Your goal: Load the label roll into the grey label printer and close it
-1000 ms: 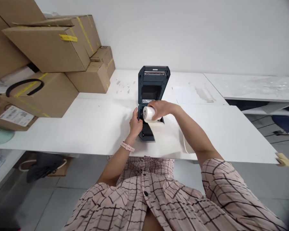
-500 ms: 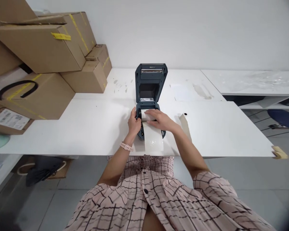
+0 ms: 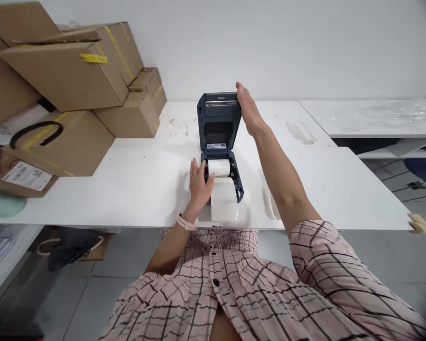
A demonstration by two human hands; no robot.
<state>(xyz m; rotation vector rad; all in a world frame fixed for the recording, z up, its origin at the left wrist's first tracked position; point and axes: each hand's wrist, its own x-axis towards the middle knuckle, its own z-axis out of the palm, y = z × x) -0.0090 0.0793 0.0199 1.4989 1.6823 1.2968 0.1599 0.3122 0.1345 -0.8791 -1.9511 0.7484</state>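
Tabletop [image 3: 315,189], smooth, white; at 12 o'clock a flat paper strip [image 3: 224,201] leads from a cylindrical roll [image 3: 219,167] inside a boxy dark printer [image 3: 237,177]. Left hand [image 3: 200,184], loosely spread, touches its 9 o'clock side; right hand [image 3: 249,112], fingers straight, meets the raised angular lid [image 3: 218,116], grip unclear. Cardboard boxes [image 3: 67,78] at 10 o'clock; plain wall [image 3: 287,52] beyond.

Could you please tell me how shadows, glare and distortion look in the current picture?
Head view: a soft shadow on the white table beside the left hand; head view: small glints on the paper strip, near its lower right corner; head view: wide-angle stretching towards the edges, with darkened right-hand corners.
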